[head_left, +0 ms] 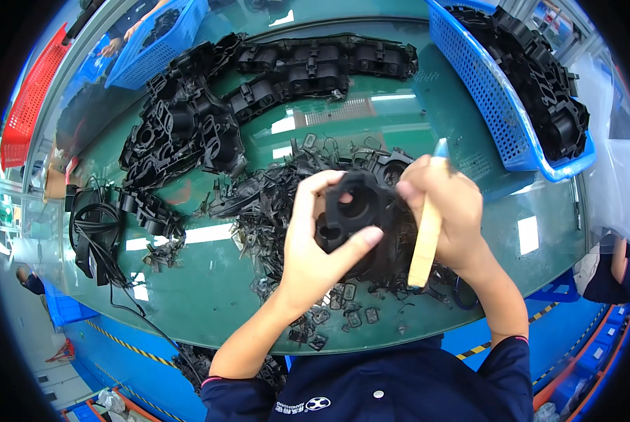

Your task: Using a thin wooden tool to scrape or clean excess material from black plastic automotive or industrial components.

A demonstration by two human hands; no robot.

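Broadly, a glossy green work table [188, 302] is spread beneath the hands, its edge bowed by the lens. At its middle, a tangled heap of small black plastic scraps [258, 197] is seen. Over that heap, a bulky black moulded plastic part with round openings [389, 225] is held by the left hand [311, 253], which is wrapped around its left side, thumb laid across the face (a fingertip is glimpsed within one opening). Just to the part's right, a slim pale-yellow stick-shaped tool [427, 243] is clenched in the right hand [450, 204]. Its long axis is set nearly upright, top tilted rightward, lower end by the part's right side; whether they touch cannot be told.
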